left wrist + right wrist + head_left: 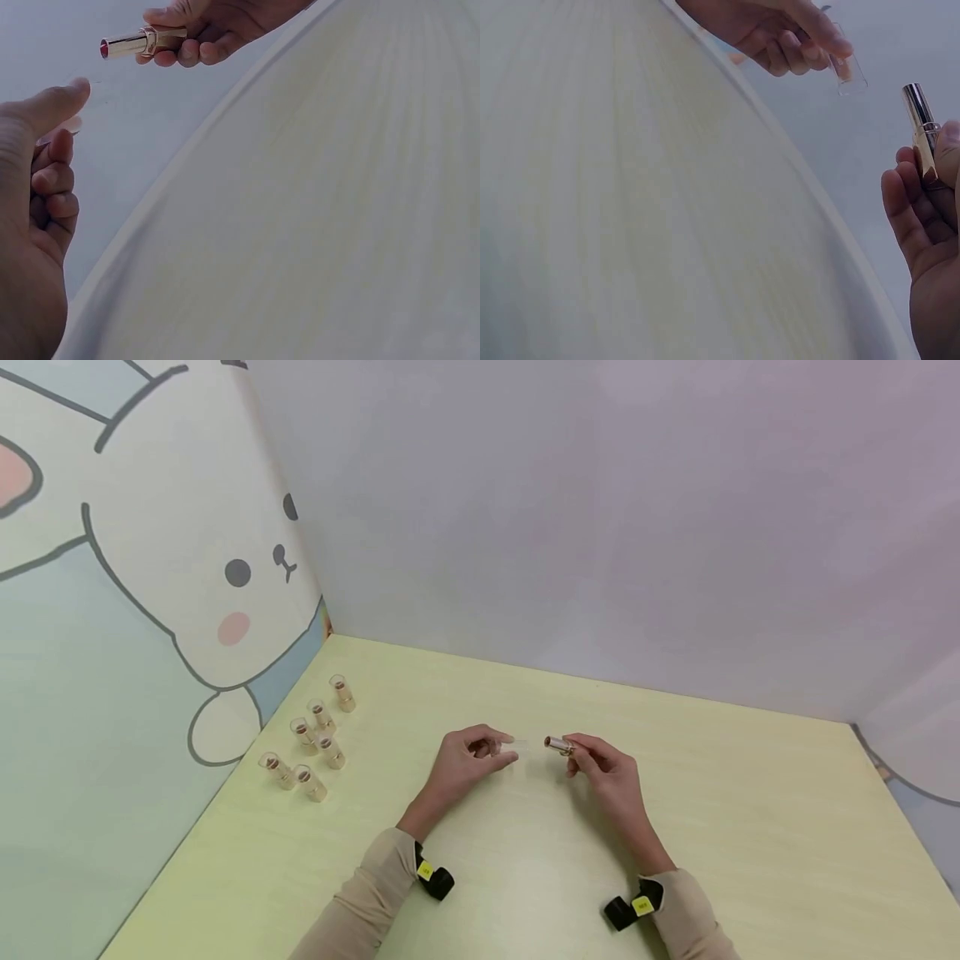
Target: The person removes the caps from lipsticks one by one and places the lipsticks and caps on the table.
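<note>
My right hand (pixel 611 777) grips a gold lipstick tube (pixel 558 745) by its base, between thumb and fingers. Its uncapped shiny end points at my left hand, and dark red shows inside the mouth in the left wrist view. Thumb and fingers of my left hand (pixel 461 764) pinch a clear lipstick cap (pixel 853 84), whose open end faces the tube. A small gap separates cap and tube. Both hands are over the middle of the pale table (pixel 750 793). In the head view the see-through cap barely shows.
Several capped gold lipsticks stand in a loose group at the table's left, among them a front one (pixel 311 783) and a rear one (pixel 342 693). A plain pale wall (pixel 600 527) rises behind the table. A cartoon-printed panel (pixel 165 527) borders the left side.
</note>
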The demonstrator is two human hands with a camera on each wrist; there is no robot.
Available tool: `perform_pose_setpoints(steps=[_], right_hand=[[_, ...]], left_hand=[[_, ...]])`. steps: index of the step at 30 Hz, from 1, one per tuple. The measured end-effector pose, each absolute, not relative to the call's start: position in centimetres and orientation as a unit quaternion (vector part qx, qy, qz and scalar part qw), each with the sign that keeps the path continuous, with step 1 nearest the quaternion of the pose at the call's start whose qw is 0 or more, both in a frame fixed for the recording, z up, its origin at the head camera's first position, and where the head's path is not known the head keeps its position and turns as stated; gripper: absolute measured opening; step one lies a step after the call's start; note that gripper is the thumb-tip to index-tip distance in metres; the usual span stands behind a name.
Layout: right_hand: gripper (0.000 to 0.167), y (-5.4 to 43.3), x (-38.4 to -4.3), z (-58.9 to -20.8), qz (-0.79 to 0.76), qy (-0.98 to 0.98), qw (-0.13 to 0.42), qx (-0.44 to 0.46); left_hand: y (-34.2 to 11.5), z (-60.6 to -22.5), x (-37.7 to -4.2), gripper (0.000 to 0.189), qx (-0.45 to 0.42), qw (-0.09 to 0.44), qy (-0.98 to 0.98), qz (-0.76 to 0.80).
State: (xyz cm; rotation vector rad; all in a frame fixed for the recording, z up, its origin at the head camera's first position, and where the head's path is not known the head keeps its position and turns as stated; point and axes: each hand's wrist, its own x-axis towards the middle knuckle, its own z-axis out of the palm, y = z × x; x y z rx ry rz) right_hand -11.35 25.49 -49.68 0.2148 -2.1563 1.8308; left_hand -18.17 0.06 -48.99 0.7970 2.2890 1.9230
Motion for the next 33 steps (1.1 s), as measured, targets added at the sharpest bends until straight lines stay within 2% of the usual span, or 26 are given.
perform_pose_setpoints(steps=[19, 27, 33], right_hand=[[0.023, 25.37, -11.54, -49.83, 0.649, -0.748, 0.117, 0.081], [0.024, 25.25, -11.47, -49.67, 0.656, -0.742, 0.100, 0.098], [0.025, 25.26, -11.58, -49.84, 0.660, -0.736, 0.091, 0.117]], left_hand=[[-0.07, -49.48, -18.36, 0.019, 0.263, -0.049, 0.784, 0.560], [-0.18, -49.39, -18.62, 0.024, 0.276, -0.103, 0.851, 0.435], [-0.29, -49.62, -18.75, 0.025, 0.283, -0.089, 0.891, 0.344]])
